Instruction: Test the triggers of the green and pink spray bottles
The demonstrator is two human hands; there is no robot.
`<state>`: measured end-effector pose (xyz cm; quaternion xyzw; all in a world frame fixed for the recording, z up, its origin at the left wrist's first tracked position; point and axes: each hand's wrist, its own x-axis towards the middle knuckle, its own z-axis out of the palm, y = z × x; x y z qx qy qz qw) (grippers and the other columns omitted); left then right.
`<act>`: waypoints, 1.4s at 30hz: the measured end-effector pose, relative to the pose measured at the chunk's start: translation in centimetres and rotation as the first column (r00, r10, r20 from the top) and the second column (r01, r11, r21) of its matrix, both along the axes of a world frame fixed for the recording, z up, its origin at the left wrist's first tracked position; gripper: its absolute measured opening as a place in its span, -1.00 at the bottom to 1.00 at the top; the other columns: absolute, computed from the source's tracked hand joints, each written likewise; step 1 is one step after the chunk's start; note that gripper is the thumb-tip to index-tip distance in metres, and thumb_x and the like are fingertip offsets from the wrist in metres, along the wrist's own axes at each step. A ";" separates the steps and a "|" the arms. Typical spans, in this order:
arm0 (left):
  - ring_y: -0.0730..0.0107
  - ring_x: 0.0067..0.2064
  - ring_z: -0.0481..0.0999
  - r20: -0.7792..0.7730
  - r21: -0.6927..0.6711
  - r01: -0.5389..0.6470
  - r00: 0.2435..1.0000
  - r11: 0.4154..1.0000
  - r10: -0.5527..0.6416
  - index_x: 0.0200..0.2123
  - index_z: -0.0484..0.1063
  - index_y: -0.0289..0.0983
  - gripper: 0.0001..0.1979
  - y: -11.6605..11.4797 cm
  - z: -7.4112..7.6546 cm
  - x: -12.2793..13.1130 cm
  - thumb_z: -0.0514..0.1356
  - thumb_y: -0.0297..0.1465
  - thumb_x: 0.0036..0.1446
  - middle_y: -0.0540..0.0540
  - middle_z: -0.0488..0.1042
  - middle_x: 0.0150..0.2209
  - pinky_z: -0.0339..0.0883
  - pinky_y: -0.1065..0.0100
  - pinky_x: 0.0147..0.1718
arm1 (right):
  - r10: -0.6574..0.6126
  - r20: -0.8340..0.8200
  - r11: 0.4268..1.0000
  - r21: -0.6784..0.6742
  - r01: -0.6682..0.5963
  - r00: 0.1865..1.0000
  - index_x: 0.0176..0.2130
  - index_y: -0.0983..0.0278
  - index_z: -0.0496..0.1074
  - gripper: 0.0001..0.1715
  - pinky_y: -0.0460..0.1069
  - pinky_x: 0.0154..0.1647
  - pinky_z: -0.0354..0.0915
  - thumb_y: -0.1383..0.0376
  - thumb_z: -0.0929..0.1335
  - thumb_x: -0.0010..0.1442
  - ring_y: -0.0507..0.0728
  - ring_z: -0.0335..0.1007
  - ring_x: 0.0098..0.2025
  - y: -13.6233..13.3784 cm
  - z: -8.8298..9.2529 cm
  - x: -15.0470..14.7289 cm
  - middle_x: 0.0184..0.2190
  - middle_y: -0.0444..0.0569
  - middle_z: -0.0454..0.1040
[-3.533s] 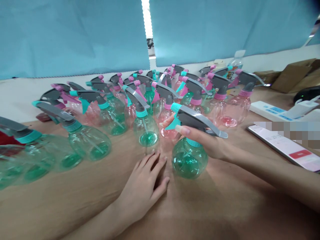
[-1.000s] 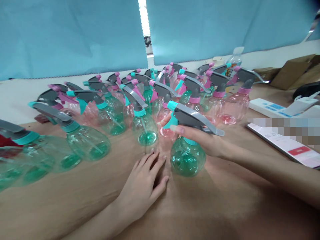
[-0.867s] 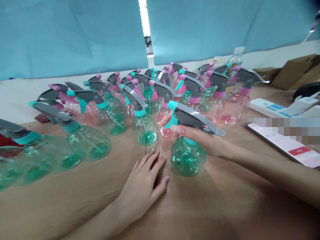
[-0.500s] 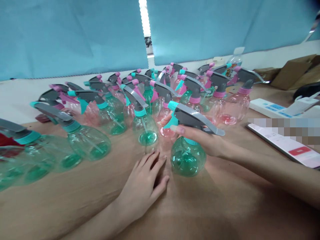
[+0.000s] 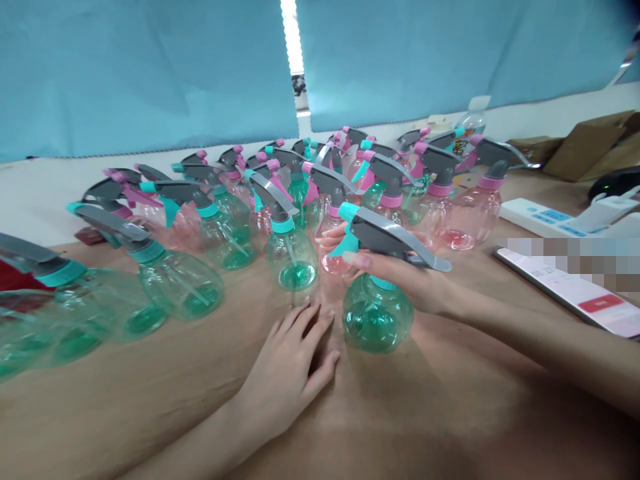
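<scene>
A green spray bottle (image 5: 377,323) with a grey head and turquoise nozzle stands upright on the table. My right hand (image 5: 400,273) is closed around its neck from the right, thumb in front and the other fingers reaching behind, partly hidden by the turquoise trigger. The nozzle points left. My left hand (image 5: 293,353) lies palm down on the wooden table (image 5: 400,420), fingers loosely stretched, holding nothing. Its fingertips are a little left of the held bottle, apart from it. Just behind the left hand stands another green spray bottle (image 5: 294,260).
Several green and pink spray bottles crowd the back, including a pink one (image 5: 470,213), and extend to the left edge. At right lie a phone (image 5: 565,287) and a white power strip (image 5: 535,217). A cardboard box (image 5: 585,147) and a clear drink bottle (image 5: 473,120) stand behind.
</scene>
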<state>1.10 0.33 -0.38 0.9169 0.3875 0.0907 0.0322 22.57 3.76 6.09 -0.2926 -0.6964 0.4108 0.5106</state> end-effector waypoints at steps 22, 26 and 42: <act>-0.03 0.23 0.20 -0.011 -0.005 -0.004 1.000 1.000 0.004 0.21 0.23 -0.31 -0.54 0.0 0.1 0.1 0.05 -0.27 0.29 -0.27 0.26 0.22 0.18 -0.07 0.11 | 0.032 0.069 0.999 -0.006 -0.032 0.997 -0.27 0.22 0.41 -0.77 -0.05 -0.25 0.26 0.11 0.32 0.24 0.01 0.32 -0.30 0.2 -0.5 0.7 -0.34 -0.15 0.40; -0.04 0.22 0.21 0.001 -0.005 -0.003 1.000 1.000 0.003 0.21 0.22 -0.29 -0.54 0.0 0.1 0.0 0.05 -0.27 0.29 -0.26 0.26 0.22 0.18 -0.07 0.11 | 0.012 0.106 0.999 0.028 -0.015 0.994 -0.39 0.23 0.37 -0.75 -0.08 -0.39 0.22 0.16 0.29 0.27 -0.02 0.28 -0.42 0.1 -0.1 0.6 -0.46 -0.19 0.37; -0.01 0.23 0.20 0.011 -0.005 -0.006 1.000 1.000 0.006 0.22 0.21 -0.27 -0.54 0.0 0.1 0.0 0.06 -0.28 0.30 -0.24 0.26 0.22 0.18 -0.04 0.11 | 0.025 0.101 0.997 0.077 -0.033 0.995 -0.37 0.21 0.33 -0.80 -0.09 -0.42 0.17 0.17 0.31 0.26 -0.03 0.19 -0.45 -0.1 0.2 0.7 -0.49 -0.22 0.28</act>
